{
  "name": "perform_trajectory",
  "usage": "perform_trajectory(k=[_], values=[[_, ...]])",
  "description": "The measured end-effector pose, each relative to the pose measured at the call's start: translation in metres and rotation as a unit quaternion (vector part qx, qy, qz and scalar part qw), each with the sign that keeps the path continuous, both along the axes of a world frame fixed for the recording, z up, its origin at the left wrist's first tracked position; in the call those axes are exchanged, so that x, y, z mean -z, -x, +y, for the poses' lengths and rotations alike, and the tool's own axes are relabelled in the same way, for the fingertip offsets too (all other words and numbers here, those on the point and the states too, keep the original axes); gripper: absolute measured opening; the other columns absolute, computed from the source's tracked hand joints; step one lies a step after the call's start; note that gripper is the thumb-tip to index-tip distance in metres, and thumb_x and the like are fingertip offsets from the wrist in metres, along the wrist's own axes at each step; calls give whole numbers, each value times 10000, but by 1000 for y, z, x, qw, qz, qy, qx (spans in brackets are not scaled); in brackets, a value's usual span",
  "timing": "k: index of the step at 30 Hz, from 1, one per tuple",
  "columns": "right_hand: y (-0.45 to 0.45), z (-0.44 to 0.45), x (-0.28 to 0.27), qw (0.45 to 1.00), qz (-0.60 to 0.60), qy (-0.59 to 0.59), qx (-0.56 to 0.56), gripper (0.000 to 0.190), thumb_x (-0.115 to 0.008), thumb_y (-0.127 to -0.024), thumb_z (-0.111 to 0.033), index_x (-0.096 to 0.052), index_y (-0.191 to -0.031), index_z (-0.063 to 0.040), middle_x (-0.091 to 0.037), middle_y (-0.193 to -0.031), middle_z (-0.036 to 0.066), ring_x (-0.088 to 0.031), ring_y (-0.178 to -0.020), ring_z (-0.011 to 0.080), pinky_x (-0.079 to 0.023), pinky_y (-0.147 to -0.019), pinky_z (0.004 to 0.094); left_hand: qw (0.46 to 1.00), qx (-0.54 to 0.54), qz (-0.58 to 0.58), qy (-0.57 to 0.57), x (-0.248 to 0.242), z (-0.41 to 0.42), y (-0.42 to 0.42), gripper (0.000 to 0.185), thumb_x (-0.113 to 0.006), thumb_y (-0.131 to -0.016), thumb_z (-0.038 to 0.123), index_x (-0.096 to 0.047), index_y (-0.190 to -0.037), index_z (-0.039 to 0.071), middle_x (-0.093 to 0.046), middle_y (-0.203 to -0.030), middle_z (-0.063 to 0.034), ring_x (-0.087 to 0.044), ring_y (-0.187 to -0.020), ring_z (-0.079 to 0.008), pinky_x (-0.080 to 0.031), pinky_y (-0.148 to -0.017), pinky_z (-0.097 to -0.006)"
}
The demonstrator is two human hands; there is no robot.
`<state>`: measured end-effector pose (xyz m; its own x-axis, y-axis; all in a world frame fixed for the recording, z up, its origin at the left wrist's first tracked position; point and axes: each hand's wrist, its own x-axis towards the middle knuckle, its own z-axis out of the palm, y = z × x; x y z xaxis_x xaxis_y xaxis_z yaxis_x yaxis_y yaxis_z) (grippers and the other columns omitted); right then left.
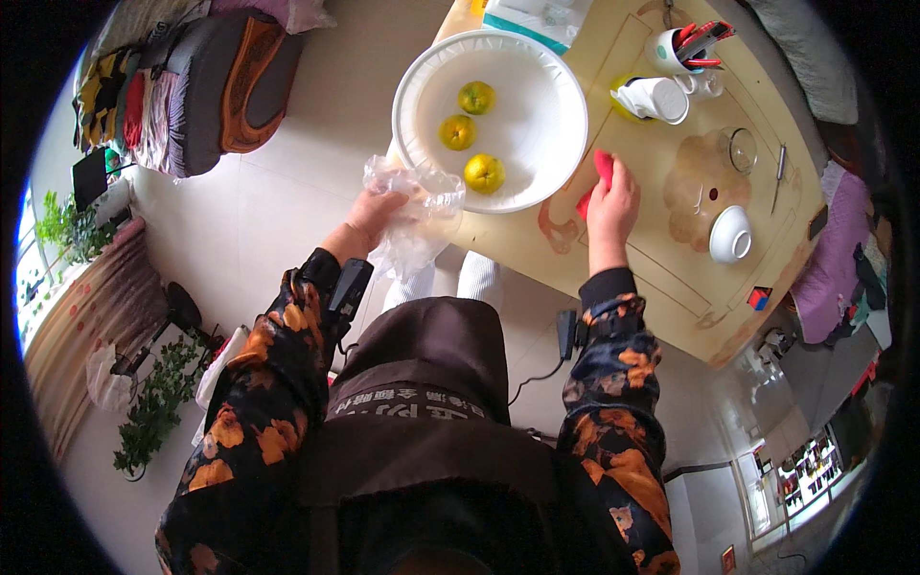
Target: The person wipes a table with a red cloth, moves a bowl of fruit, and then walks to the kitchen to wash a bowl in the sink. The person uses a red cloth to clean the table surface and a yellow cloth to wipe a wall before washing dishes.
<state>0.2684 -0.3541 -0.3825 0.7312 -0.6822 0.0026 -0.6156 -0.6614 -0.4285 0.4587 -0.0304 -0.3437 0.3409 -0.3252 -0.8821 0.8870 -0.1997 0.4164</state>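
My left hand (377, 215) grips a crumpled clear plastic bag (424, 223) beside the near left rim of a large white basin (568, 115). Inside the basin lie three yellow-green citrus fruits, one near the back (476, 98), one at the left (457, 133) and one at the front (484, 174). Right of the basin, my right hand (614, 198) is closed around a red thing (604, 167), mostly covered by the fingers; its kind cannot be told.
On the tabletop (647, 287) stand a white cup (668, 50) of red-handled tools, stacked white cups (661, 100), a glass (739, 151), an overturned white bowl (730, 235), a slim knife-like tool (780, 172) and a small coloured cube (759, 297). A teal-edged white package (535, 21) lies behind the basin.
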Motion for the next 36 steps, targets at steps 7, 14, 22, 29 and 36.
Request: perform_trajectory(k=[7,14,22,29,36], values=[[28,53,24,982,147,43,-113,493,-525,-848,-117,-480,-1336,-67,-442,-1397,185,-397,-1285,417,-334,-1018,596,999,23,38,-12,-4,32,22,507,-609,-767,28,-492,-1261,41,-626,-1094,-146,-645,-923,-271,-603,-724,-361],[112,89,4,980,108,-47,-159,363,-522,-825,-44,-629,-1168,-97,-592,-1196,134,-563,-1062,329,-463,-927,420,993,100,24,-64,-8,36,41,502,-616,-817,61,-470,-1296,26,-628,-1109,-139,-638,-930,-258,-590,-727,-370],[6,194,12,903,-21,-14,-429,326,-530,-835,-180,-636,-1133,-102,-558,-1287,84,-476,-1235,250,-358,-1046,502,971,191,19,-144,-7,89,57,476,-625,-864,79,-471,-1314,59,-623,-1120,-129,-627,-939,-235,-573,-694,-349],[91,128,28,977,60,-16,-202,384,-445,-879,-147,-575,-1240,-133,-500,-1358,103,-443,-1274,286,-311,-1058,539,961,216,42,-167,-5,113,69,510,-630,-831,82,-476,-1317,81,-614,-1140,-104,-624,-972,-231,-552,-706,-361],[228,28,31,973,133,-19,188,480,-525,-815,42,-486,-1289,-25,-477,-1352,239,-470,-1235,394,-398,-1024,452,952,260,32,-160,-10,76,84,470,-609,-818,62,-522,-1280,62,-619,-1105,-88,-620,-956,-212,-550,-712,-333]])
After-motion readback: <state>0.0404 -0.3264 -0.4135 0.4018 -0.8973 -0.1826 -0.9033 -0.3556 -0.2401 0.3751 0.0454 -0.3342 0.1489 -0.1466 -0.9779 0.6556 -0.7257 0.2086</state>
